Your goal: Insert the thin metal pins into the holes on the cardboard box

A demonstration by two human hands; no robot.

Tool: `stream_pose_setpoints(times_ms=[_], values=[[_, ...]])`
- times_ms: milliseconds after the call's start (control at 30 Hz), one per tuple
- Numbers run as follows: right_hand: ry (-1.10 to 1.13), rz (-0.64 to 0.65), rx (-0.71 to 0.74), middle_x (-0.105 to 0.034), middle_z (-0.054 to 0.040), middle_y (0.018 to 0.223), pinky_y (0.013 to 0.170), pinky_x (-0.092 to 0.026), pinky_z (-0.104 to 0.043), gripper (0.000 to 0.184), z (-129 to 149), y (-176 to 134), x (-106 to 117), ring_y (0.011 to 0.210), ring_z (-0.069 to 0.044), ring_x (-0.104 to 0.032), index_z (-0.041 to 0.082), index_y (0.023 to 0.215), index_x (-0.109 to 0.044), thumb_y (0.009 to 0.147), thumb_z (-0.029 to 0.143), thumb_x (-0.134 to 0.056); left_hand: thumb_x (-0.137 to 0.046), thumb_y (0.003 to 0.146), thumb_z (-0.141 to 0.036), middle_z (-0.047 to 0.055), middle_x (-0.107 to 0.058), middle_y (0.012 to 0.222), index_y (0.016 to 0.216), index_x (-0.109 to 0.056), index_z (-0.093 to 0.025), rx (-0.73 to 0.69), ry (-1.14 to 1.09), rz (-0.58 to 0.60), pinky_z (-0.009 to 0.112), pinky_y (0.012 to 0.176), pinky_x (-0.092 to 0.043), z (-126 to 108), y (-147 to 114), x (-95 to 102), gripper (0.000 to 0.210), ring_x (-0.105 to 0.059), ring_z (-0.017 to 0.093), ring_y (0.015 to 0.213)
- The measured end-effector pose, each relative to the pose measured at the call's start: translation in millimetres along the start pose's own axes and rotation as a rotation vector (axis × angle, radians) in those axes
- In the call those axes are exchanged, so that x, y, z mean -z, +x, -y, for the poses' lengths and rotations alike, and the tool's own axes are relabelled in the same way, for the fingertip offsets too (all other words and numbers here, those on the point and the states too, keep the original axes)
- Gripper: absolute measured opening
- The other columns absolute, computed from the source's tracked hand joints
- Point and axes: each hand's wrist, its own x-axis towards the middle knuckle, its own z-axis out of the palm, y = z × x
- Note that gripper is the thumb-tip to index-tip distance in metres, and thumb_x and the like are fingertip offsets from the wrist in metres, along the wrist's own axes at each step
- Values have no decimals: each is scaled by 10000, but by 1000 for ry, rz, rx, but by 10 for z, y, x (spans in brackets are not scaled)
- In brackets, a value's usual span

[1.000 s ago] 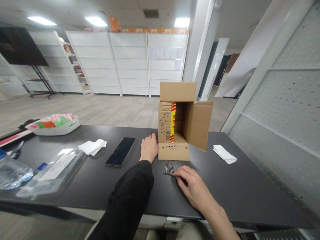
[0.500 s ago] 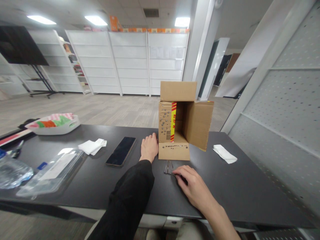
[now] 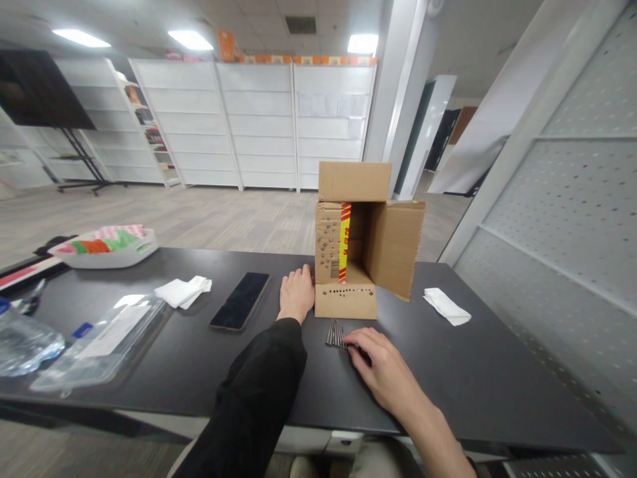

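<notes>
A cardboard box (image 3: 394,249) stands on the black table with its open side facing me. Its right flap is swung out, and its lower flap (image 3: 346,307) hangs down with a row of small holes. Several round metal heads (image 3: 327,242) dot the left flap. My left hand (image 3: 297,292) lies on the table against the box's left side, fingers stretched forward. In front of the lower flap, several thin metal nails or screws (image 3: 335,333) lie in a fan. At their right end rests my right hand (image 3: 374,358), fingertips and thumb drawn together; whatever they pinch is hidden.
Left of my left hand lie a dark phone (image 3: 240,301), folded tissues (image 3: 183,291) and a clear plastic case (image 3: 102,342). A water bottle (image 3: 27,342) and a white basket (image 3: 107,255) are farther left. Another tissue (image 3: 446,307) lies right of the box.
Almost nothing differs. The whole view has shifted very slightly; both hands keep their places at the box and the metal nails or screws.
</notes>
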Motion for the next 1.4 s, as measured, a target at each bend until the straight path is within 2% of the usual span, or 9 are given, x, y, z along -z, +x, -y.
stream_pose_setpoints(times_ms=[733,1400], values=[[15,50,-34,-680,-53,1047,866,-487,-386,200,2,9,-1,968,-228,-605,224,1062,-631,968,117,-490,-356,975,-258,163,-680,1123,1157,-537,-145,3,5,13,391,914,-428,2,16,-3,281,-620,282,1101],[12,38,-36,-687,-55,1028,866,-496,-373,196,21,21,5,955,-220,-618,223,1044,-643,966,124,-493,-351,974,-249,166,-677,1136,1171,-537,-144,10,-2,25,385,920,-426,-13,1,37,291,-618,273,1106]])
